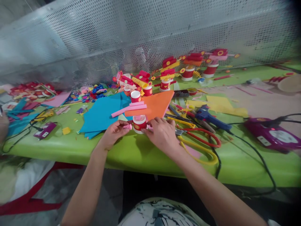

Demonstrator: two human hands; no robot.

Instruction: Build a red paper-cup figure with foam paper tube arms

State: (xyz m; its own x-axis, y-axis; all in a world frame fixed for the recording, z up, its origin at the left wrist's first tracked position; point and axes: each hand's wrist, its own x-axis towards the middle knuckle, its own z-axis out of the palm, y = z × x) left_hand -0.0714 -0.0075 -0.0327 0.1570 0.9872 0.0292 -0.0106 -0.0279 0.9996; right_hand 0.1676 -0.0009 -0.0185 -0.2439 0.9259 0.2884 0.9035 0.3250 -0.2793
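A small red paper cup (139, 124) with white rims stands near the table's front edge, between my two hands. At its left side, my left hand (113, 134) pinches a pink zigzag-folded paper strip (127, 126) between thumb and fingertips. My right hand (162, 132) is bent close against the cup's right side, its fingertips on another pink paper piece (150, 127) that is mostly hidden. Right behind the cup lie pink paper rolls (134, 108) on blue sheets (102, 111) and an orange sheet (160, 102). A second red cup (135, 96) stands behind the rolls.
Scissors with red and yellow handles (199, 138), a blue glue gun (211, 119) and its cable lie to the right, by a purple power box (274, 135). Finished paper-cup figures (168, 73) line the mesh panel (150, 34). Another person's hand (2, 124) shows at far left.
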